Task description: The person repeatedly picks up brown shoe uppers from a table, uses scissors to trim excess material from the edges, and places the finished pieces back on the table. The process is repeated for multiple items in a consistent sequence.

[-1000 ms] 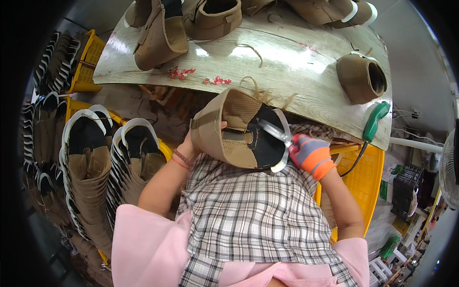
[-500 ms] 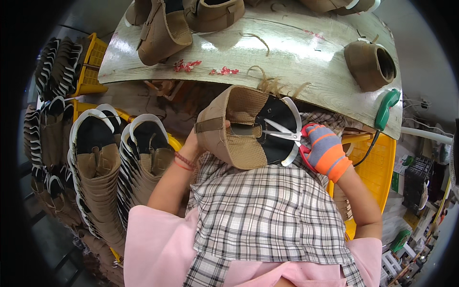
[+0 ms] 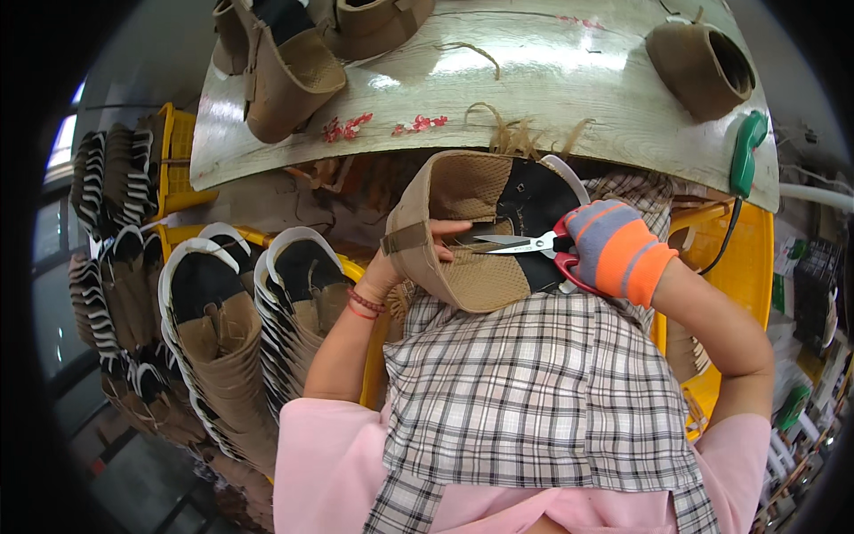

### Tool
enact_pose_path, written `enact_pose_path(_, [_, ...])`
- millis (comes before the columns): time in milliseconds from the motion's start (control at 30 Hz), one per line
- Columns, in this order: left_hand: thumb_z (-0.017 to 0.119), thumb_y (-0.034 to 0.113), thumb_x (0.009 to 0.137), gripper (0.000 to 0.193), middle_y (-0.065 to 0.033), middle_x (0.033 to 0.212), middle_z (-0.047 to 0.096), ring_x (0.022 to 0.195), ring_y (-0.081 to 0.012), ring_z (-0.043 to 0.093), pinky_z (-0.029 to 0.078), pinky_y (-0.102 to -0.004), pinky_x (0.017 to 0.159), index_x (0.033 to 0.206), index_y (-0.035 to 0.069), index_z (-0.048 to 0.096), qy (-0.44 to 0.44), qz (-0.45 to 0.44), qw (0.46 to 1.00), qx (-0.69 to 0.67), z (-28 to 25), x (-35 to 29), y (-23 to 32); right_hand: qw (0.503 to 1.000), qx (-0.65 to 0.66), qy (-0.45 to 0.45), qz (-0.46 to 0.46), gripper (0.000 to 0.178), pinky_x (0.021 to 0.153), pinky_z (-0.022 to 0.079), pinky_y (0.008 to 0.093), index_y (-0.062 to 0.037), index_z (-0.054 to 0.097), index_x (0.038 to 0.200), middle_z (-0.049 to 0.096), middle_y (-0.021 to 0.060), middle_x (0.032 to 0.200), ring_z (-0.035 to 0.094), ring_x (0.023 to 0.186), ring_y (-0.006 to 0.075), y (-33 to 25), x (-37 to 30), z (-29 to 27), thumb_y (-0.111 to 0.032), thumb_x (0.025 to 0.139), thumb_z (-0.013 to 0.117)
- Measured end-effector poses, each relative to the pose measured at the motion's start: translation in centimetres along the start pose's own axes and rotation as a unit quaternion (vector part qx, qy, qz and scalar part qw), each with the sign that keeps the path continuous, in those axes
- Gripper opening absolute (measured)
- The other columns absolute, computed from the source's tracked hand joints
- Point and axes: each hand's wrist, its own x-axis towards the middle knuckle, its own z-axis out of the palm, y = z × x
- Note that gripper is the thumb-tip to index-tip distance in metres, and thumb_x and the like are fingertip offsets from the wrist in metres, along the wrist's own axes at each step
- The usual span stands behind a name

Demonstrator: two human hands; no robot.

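Over my lap is a brown shoe upper (image 3: 458, 191) with tan quilted lining, a black section and a white rim at its right end. Bare, my left hand (image 3: 391, 267) grips its left side by the strap, and its fingertips poke through into the inside. My right hand (image 3: 614, 249), in a grey and orange glove, is closed on the red handles of a pair of scissors (image 3: 534, 243). Their blades point left over the inside of the upper, nearly together, with the tips close to my left fingers. Whether they touch the material is unclear.
Ahead lies a pale wood-grain table (image 3: 400, 98) with loose tan threads (image 3: 511, 138) at its edge. Finished-looking uppers (image 3: 289, 89) stand on it, and a green handheld tool (image 3: 745, 156) rests at right. Stacked uppers (image 3: 218, 347) fill the left; a yellow crate (image 3: 747, 267) is at right.
The scissors have moved left, deeper over the upper, and their spread blades have come nearly together. My left fingertips now show inside the upper. The whole view has shifted slightly.
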Motion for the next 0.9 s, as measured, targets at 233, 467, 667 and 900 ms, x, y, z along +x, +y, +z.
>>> enact_pose_path(233, [0.068,0.005,0.091,0.008,-0.0043,0.09,0.07,0.083,-0.0122,0.065,0.053,-0.0249,0.077,0.095,0.001,0.073,0.038,0.142,0.982,0.116,0.7,0.3,-1.2,0.999,0.013,-0.01,0.031,0.028,0.075,0.055,0.0383,-0.0108,0.074,0.094,0.071,0.0118,0.085,0.069,0.085,0.0292,-0.4,-0.7,-0.1,-0.035,0.079,0.074])
enact_pose_path(467, [0.064,0.006,0.094,0.015,-0.0032,0.088,0.067,0.08,-0.0099,0.062,0.05,-0.0231,0.073,0.105,0.002,0.073,0.084,0.011,0.995,-0.051,2.0,-0.3,0.4,0.999,-0.025,-0.032,0.022,0.028,0.076,0.055,0.0374,-0.0112,0.074,0.094,0.071,0.0105,0.087,0.069,0.087,0.0289,-0.7,-0.2,-0.6,-0.035,0.079,0.075])
enact_pose_path(667, [0.065,0.005,0.093,0.017,-0.0045,0.093,0.07,0.086,-0.0115,0.065,0.052,-0.0239,0.079,0.108,0.001,0.073,-0.002,0.015,1.0,0.019,1.3,0.1,0.4,0.997,0.035,-0.031,0.065,0.032,0.078,0.054,0.0371,-0.0105,0.073,0.098,0.072,0.0106,0.089,0.069,0.089,0.0287,0.0,-1.1,-0.6,-0.037,0.08,0.075])
enact_pose_path(900, [0.067,0.008,0.094,0.008,-0.002,0.093,0.068,0.084,-0.0095,0.062,0.051,-0.0236,0.076,0.099,0.001,0.069,0.01,0.023,0.999,0.039,1.6,0.0,-0.4,0.998,0.017,-0.048,0.043,0.033,0.077,0.055,0.0367,-0.0121,0.073,0.099,0.072,0.0092,0.09,0.069,0.089,0.0272,-0.4,-0.9,-0.5,-0.037,0.079,0.077])
